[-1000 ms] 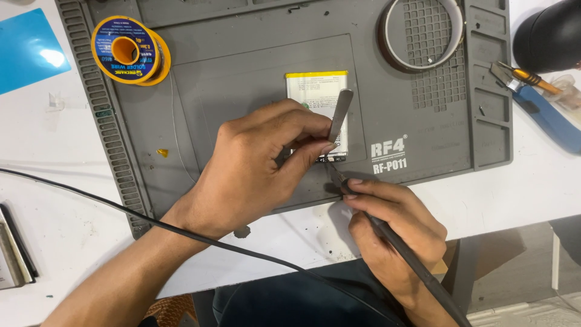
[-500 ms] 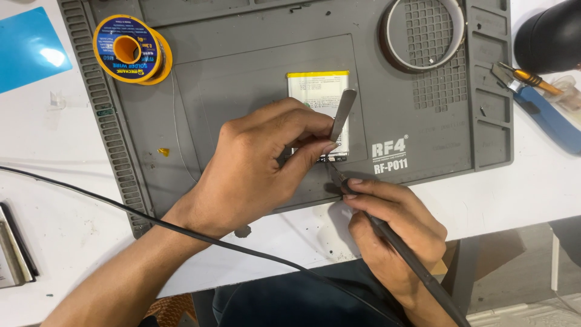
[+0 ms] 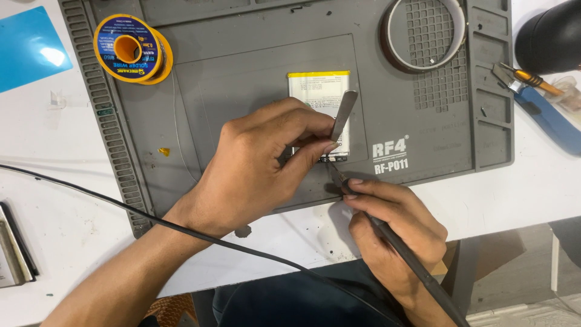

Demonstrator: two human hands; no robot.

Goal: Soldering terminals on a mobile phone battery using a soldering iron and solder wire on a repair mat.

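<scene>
Soldering at the Battery's Lower Edge

Gripping a flat metal pry tool [image 3: 342,115] between thumb and fingertips, the left hand [image 3: 260,166] lay over the grey work mat [image 3: 242,79], its fingers curled shut on the tool's lower end. The tool slanted up toward one o'clock from the fingertips, its blade crossing the right side of a small flat battery [image 3: 318,91] with a yellow strip along its top. That battery sat flat on the mat's raised centre panel; its lower left part was hidden under the left hand.

The right hand [image 3: 393,230] came in from five o'clock, closed pen-style round a dark soldering iron [image 3: 387,236]. The iron's tip pointed to eleven o'clock and met the battery's lower right corner, just beside the left thumb — whether it actually touched the metal was too small to tell. The iron's handle ran off toward the bottom edge, and a black cord [image 3: 121,209] swept across the white table [image 3: 520,181], passing over the left forearm.

At ten o'clock from the hands, well apart, a spool of solder wire [image 3: 130,48] with a yellow-and-blue label rested on the mat's upper left. At one o'clock lay a ring of clear tape [image 3: 426,36] on the mat's gridded corner — beyond it, off the mat, cutters with blue handles [image 3: 532,100].
</scene>
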